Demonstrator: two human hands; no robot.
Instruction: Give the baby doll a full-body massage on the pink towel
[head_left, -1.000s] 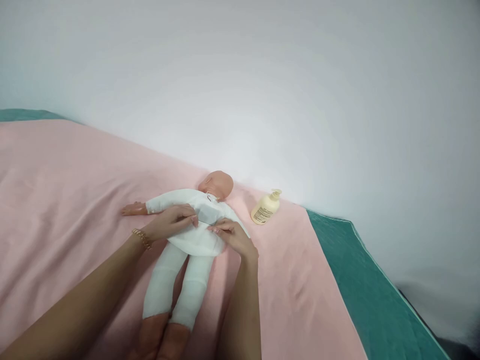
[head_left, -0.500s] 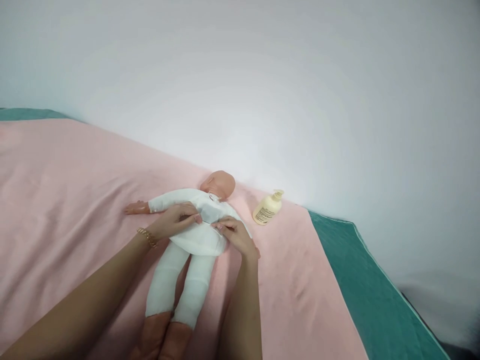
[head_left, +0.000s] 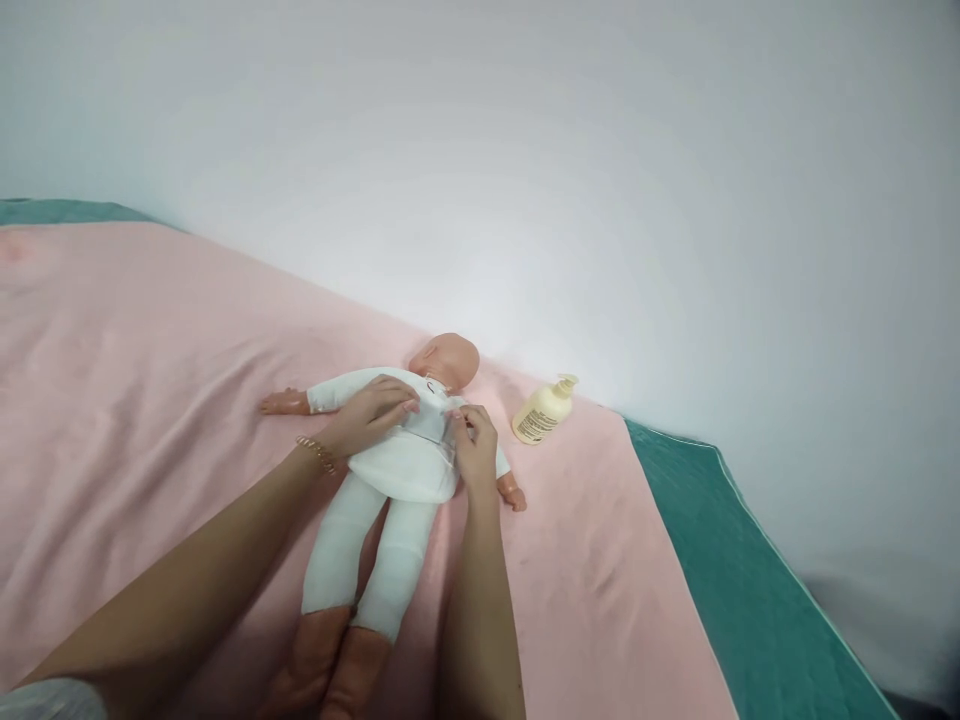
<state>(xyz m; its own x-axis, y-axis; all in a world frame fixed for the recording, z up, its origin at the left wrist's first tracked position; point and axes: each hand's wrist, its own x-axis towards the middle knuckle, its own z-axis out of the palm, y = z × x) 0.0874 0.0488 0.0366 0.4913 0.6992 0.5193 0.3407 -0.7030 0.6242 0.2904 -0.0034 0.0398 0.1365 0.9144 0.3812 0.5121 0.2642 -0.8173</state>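
Note:
A baby doll (head_left: 405, 470) in a white top and white leggings lies on its back, its bald head pointing to the wall and turned to the left. On its chest is a greyish patch of cloth (head_left: 430, 418). My left hand (head_left: 377, 410), with a gold bracelet at the wrist, rests on the left side of the chest, fingers closed at the patch's left edge. My right hand (head_left: 474, 440) is at the patch's right edge, fingers bent and pinched together. What exactly lies between the fingertips is too small to tell.
A pale yellow pump bottle (head_left: 541, 412) stands right of the doll, near the wall. The doll lies on a wrinkled pink blanket (head_left: 600, 540) over a green sheet (head_left: 720, 540). A white wall (head_left: 525, 180) rises behind.
Both my hands have moved up the doll's chest, the right one turning more upright. The doll's right-side hand now shows beside my right wrist. The view has shifted slightly.

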